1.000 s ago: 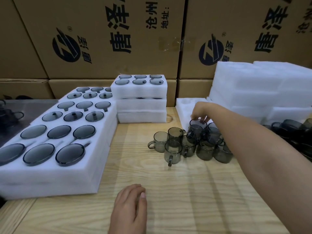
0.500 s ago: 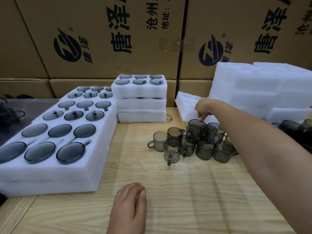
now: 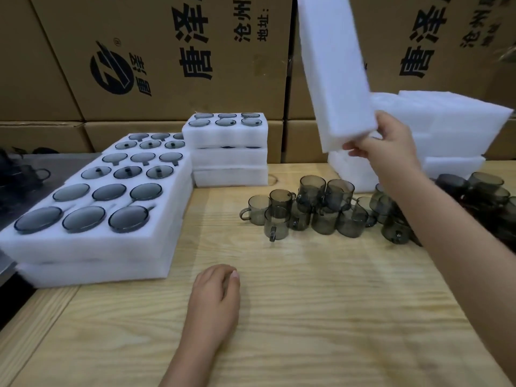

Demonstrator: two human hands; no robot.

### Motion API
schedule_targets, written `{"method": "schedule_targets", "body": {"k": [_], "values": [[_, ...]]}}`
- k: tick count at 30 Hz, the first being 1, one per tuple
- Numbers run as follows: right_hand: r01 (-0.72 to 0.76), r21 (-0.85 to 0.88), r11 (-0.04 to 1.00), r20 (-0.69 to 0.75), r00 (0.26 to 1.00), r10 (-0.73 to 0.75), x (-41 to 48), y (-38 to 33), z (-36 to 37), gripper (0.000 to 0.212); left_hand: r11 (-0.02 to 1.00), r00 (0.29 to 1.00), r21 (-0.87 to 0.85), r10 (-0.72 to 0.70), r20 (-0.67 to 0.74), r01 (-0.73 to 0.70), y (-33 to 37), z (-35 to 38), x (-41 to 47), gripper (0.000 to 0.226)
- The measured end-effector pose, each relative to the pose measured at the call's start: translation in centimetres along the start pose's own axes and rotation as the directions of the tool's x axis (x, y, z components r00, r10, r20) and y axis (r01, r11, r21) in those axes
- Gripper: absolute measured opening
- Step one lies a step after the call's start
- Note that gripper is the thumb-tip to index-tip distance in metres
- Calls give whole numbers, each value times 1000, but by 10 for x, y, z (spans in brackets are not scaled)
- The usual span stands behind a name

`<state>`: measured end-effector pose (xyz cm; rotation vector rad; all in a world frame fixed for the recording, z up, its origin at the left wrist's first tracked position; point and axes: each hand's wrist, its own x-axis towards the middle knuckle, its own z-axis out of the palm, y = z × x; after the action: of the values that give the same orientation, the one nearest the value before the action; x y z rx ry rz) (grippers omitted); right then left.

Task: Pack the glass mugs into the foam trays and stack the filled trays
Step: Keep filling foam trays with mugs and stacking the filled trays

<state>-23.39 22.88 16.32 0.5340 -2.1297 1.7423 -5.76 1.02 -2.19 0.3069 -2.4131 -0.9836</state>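
My right hand (image 3: 391,146) grips the lower end of a white foam tray (image 3: 332,65), which stands nearly on end in the air above the table's back. Below it, several smoky glass mugs (image 3: 307,210) crowd together on the wooden table (image 3: 307,317), some stacked on others. My left hand (image 3: 215,300) rests flat on the table near the front, holding nothing. A stack of three filled small foam trays (image 3: 229,146) stands at the back centre.
Large foam trays with glass lids (image 3: 92,208) fill the left side. A pile of white foam pieces (image 3: 446,129) sits at the back right, more dark mugs (image 3: 485,191) at the right edge. Cardboard boxes (image 3: 167,57) wall off the back.
My right hand left the mugs, took hold of a foam tray behind them and lifted it up on end. My left hand stayed put.
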Motion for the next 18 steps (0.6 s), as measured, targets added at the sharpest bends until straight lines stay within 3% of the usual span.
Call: {"method": "schedule_targets", "body": {"k": [3, 5, 7, 10, 13, 15, 18], "values": [[81, 230, 970, 51, 994, -95, -82, -1, -17, 54, 973, 993, -202, -115, -17, 110, 1, -5, 0, 12], [119, 282, 952, 84, 985, -148, -130, 9, -22, 64, 843, 970, -488, -241, 34, 227, 5, -11, -1, 14], [148, 258, 955, 134, 973, -187, -165, 24, -24, 60, 660, 948, -700, -311, 74, 271, 7, -17, -1, 22], [177, 122, 977, 257, 945, -203, -189, 43, -27, 44, 483, 940, -831, -314, 130, 276, 9, -27, 3, 36], [244, -40, 969, 401, 892, -208, -196, 55, -32, 60, 312, 950, -925, -287, 126, 217, 7, -33, 1, 39], [243, -127, 962, 495, 856, -151, -197, 57, -36, 49, 286, 969, -937, -200, 145, 199, 6, -33, -3, 48], [227, -207, 952, 572, 817, -71, -194, 62, -43, 50, 400, 970, -886, -154, 186, 233, 6, -29, -4, 38]]}}
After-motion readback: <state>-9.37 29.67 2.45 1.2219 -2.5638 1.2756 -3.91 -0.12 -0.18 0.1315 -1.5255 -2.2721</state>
